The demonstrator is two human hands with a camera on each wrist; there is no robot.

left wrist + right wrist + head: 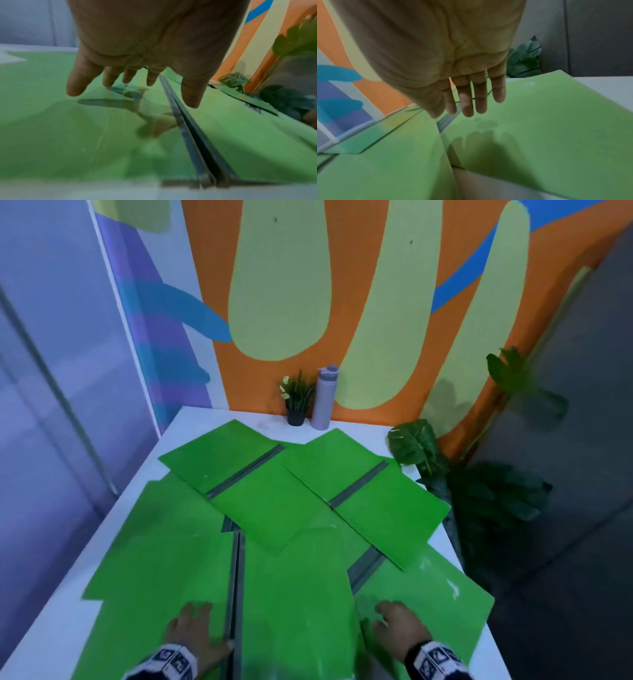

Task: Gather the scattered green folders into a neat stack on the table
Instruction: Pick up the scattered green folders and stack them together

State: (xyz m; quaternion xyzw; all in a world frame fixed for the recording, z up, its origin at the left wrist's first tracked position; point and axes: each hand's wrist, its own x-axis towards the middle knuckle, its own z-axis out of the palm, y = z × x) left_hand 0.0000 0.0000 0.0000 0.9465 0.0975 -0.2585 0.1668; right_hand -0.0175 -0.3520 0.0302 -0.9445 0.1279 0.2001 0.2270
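Several green folders lie open and overlapping across the white table [191,422]. The nearest folder [164,577] has a grey spine [236,594] running toward me. My left hand [191,628] is spread, palm down, over its left cover beside the spine [188,128], and its fingers [77,83] are straight and hold nothing. My right hand [394,625] is flat above the right-hand folder [431,594], at the edge where that folder meets the nearest one; its fingers [467,102] are straight above the green cover [547,121]. Two more open folders [239,470] [373,494] lie further back.
A small potted plant [296,402] and a lilac bottle [323,398] stand at the table's back edge against the painted wall. A large leafy plant [418,443] crowds the right rear corner. A glass wall runs along the left.
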